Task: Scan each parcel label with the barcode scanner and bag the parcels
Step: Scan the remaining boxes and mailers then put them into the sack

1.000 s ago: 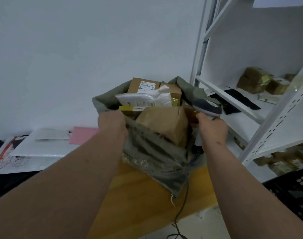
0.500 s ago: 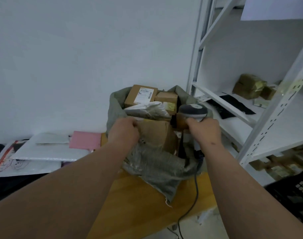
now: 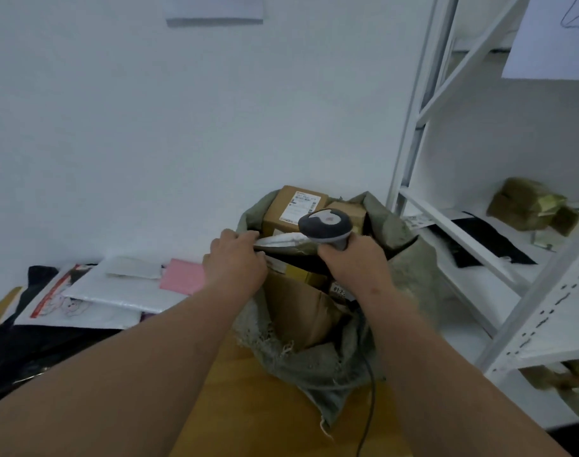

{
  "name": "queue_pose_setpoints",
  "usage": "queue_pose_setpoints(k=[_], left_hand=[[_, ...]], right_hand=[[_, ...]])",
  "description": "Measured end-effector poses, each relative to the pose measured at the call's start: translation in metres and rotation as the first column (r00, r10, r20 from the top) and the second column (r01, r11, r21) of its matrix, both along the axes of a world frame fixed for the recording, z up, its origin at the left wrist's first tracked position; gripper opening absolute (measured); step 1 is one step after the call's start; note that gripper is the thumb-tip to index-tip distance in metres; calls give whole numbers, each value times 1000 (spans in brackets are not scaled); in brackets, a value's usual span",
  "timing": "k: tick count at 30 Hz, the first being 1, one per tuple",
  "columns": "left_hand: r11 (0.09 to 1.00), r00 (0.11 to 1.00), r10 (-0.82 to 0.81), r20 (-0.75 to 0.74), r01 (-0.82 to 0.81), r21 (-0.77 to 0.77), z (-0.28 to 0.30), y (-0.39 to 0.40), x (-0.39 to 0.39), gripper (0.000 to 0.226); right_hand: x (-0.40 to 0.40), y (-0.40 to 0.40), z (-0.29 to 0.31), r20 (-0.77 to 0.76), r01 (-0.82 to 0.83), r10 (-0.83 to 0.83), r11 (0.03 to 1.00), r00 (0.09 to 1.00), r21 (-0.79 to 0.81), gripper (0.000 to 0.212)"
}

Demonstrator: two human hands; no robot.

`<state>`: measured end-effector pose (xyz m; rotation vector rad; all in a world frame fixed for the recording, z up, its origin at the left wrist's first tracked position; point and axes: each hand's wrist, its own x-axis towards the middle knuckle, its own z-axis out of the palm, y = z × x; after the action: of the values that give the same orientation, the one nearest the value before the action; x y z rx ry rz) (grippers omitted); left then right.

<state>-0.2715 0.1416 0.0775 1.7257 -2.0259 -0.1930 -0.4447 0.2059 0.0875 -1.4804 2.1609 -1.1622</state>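
Note:
A grey-green woven sack [image 3: 317, 367] stands open on the wooden table [image 3: 248, 407], stuffed with parcels. A labelled cardboard box [image 3: 293, 206] sticks up at the back, a white padded mailer [image 3: 281, 240] lies across the mouth, and a brown box [image 3: 298, 311] fills the front. My left hand [image 3: 235, 262] grips the sack's rim at the mouth's left side, next to the mailer. My right hand [image 3: 354, 262] holds the grey barcode scanner [image 3: 326, 224] by its handle over the sack's mouth. The scanner's cable [image 3: 369, 400] hangs down the sack's front.
White, pink [image 3: 182, 277] and printed mailers [image 3: 76, 298] lie on the table to the left on black plastic. A white metal shelf rack [image 3: 479, 245] stands at the right with taped brown parcels [image 3: 525, 207] and a black bag on it. A white wall is behind.
Both hands moved up and back to the sack's mouth. The left hand left the brown box's top and took the rim by the white mailer. The scanner rose above the parcels.

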Motion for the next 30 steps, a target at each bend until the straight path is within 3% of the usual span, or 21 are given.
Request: queue_pose_setpoints(k=[5, 13, 21, 30], left_hand=[[999, 997, 52, 55, -52, -8, 5, -4, 21, 45], [994, 992, 113, 49, -113, 8, -11, -26, 67, 47], [996, 988, 90, 122, -91, 7, -20, -50, 156, 49], [981, 981, 84, 177, -113, 156, -48, -71, 268, 51]], right_hand=[[27, -13, 0, -68, -57, 56, 998, 996, -16, 30], [91, -22, 16, -41, -178, 177, 984, 983, -22, 29], [185, -45, 20, 66, -224, 220, 973, 973, 58, 24], [289, -84, -13, 258, -237, 201, 964, 945, 117, 22]])
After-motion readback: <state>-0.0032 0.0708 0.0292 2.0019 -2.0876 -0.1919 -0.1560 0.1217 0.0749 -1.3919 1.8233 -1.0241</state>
